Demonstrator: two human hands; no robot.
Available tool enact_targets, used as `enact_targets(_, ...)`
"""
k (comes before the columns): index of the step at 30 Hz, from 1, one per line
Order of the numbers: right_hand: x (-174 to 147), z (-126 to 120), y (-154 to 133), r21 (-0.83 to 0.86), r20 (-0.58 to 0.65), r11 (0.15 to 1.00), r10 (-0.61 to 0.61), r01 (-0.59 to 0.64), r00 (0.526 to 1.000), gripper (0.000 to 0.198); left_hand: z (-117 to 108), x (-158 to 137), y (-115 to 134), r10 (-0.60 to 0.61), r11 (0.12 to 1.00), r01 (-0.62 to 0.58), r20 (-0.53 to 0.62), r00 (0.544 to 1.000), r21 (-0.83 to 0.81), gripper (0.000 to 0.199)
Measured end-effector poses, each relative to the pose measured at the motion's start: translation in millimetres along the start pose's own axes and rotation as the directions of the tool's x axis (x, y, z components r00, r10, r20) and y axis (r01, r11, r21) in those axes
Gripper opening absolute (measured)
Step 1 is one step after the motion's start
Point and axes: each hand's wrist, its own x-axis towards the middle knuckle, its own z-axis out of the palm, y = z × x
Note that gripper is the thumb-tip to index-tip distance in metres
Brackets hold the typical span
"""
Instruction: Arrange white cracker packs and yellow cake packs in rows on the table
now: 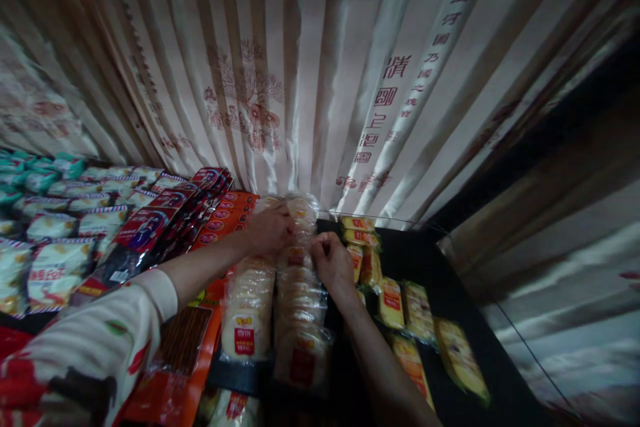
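2 rows of wrapped round white packets are standing on the black table: the left row (pixel 245 333) and the right row (pixel 300 360) are running side by side from its far edge toward the viewer, their packets lined up 1 behind another. The front packets are showing red labels.

The left hand (pixel 270 230) is resting over the far end of the rows, its fingers bending onto the clear wrapping; whether they are gripping a packet, I cannot tell. The right hand (pixel 334 260) is hovering or resting just beside the right row, thumb and fingers curling in; I cannot tell whether they are pinching any wrapping.

Several yellow packets (pixel 391 301) are lying between the right row and the right edge of the table (pixel 415 250), 2 of them near its far edge. Left of the rows, orange packets (pixel 220 220) are lying partly under the left forearm in its patterned white sleeve (pixel 120 327). Beyond them, dark red packets (pixel 155 217), white packets (pixel 60 270) and teal packets (pixel 40 180) are filling the left part. A printed curtain (pixel 320 80) is hanging behind the far edge.
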Motion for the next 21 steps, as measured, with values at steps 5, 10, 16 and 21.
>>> enact_targets(5, 5, -17, -2, -0.009, 0.062, 0.999, -0.045, 0.046, 0.997, 0.025, 6, 1, 3, -0.055, 0.998, 0.055, 0.0, 0.998, -0.021, 0.009)
enact_targets(10, 4, -38, -3, -0.108, 0.308, 0.99, -0.058, 0.096, 0.95, 0.021, 14, 2, 2, -0.044, 0.999, 0.043, -0.051, 0.998, -0.011, 0.009)
enact_targets(16, -2, -33, -1, -0.157, 0.364, 0.977, -0.081, 0.147, 0.928, 0.018, 13, 2, 4, -0.043, 0.999, 0.043, -0.057, 0.997, -0.006, 0.01)
enact_targets(21, -4, -26, -4, -0.199, 0.21, 0.971, -0.09, 0.132, 0.974, 0.017, 11, -4, 6, -0.07, 0.996, 0.064, -0.115, 0.991, -0.054, 0.009)
